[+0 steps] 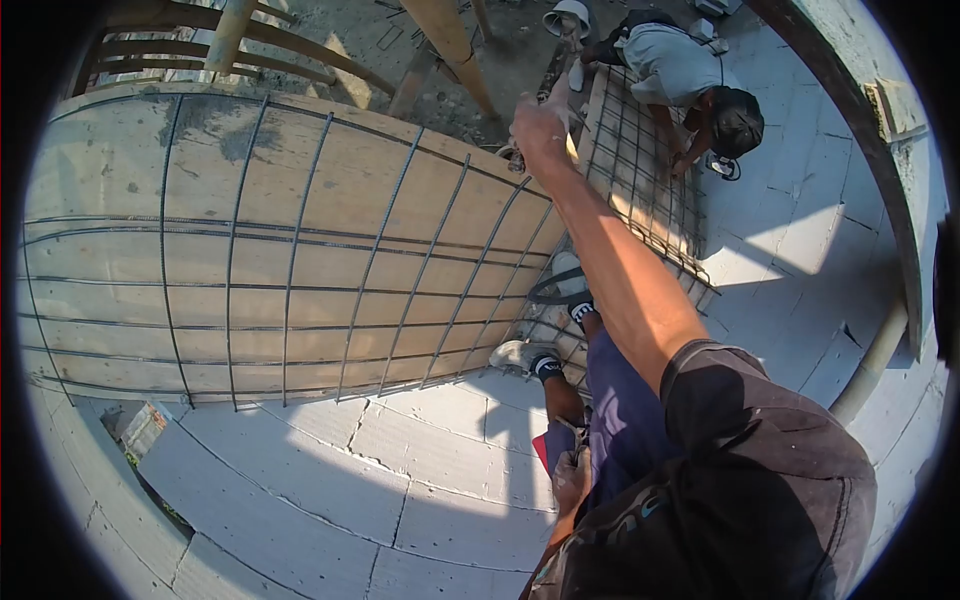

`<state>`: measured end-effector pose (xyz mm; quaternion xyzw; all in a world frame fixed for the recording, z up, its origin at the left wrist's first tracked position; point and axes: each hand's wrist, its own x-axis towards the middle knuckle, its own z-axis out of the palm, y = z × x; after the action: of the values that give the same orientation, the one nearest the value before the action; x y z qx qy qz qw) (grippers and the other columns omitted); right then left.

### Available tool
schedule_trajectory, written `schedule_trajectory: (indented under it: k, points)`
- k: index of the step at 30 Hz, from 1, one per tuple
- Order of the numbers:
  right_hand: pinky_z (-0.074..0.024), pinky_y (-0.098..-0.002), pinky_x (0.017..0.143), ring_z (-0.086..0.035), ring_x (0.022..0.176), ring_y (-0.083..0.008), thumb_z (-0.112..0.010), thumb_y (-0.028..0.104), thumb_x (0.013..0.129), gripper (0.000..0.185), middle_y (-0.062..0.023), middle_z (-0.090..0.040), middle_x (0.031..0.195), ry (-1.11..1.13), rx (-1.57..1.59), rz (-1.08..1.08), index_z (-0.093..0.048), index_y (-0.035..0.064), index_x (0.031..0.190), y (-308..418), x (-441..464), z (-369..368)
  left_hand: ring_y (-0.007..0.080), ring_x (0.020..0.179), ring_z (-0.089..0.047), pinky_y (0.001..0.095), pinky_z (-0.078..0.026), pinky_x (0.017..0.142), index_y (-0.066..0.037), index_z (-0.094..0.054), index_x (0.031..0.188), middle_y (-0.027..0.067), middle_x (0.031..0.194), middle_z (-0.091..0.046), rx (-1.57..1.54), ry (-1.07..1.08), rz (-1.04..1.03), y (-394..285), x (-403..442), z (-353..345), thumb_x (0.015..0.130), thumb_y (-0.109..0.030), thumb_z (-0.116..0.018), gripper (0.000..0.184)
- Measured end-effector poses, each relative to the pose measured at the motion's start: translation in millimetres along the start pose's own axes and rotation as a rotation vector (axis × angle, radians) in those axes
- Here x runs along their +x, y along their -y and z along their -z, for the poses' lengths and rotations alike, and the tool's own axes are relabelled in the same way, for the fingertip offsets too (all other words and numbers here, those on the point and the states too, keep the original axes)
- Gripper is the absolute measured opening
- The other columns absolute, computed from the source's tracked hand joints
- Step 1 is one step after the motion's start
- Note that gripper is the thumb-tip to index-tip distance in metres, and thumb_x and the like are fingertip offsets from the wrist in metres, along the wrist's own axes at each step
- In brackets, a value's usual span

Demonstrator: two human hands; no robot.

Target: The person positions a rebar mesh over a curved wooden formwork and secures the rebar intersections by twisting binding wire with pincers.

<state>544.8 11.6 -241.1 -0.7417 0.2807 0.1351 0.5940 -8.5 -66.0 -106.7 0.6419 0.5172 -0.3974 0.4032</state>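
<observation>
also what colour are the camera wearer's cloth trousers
The cloth trousers are dark blue, leaning slightly purple where sunlit, best seen in the head view.

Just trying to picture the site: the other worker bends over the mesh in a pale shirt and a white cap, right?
Not quite: the cap is black, not white, as the head view shows. The other worker does bend over the mesh in a pale shirt.

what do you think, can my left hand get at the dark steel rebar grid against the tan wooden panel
Probably yes, with a lean: the left hand is low by the dark blue trousers, and past the near pale shoe, the lower edge of the rebar grid looks open.
</observation>
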Motion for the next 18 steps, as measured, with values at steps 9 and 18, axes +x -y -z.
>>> schedule_trajectory:
  k: [9, 18]
  points:
    - [-0.0394, -0.0269, 0.042, -0.047, 0.053, -0.0104, -0.057, 0.021, 0.098, 0.062, -0.002, -0.047, 0.07, 0.903, -0.044, -0.176, -0.032, 0.0212, 0.155, 22.8, -51.5, 21.5, 0.0423, 0.081, -0.065, 0.0489, -0.047, 0.073, -0.002, -0.064, 0.086, 0.0226, 0.081, -0.067, 0.125, -0.036, 0.009, -27.1, 5.6, 19.6, 0.092, -0.046, -0.064, 0.045]
    - [-0.0453, -0.032, 0.042, -0.053, 0.05, -0.0175, -0.051, 0.026, 0.102, 0.042, -0.0077, -0.052, 0.072, 0.051, 0.464, -0.156, -0.04, 0.0128, 0.141, 25.3, -3.3, 16.4, 0.0415, 0.082, -0.065, 0.0481, -0.048, 0.073, -0.002, -0.066, 0.089, 0.022, 0.083, -0.068, 0.069, 0.001, 0.064, -17.4, 0.4, 12.8, 0.09, -0.046, -0.065, 0.044]
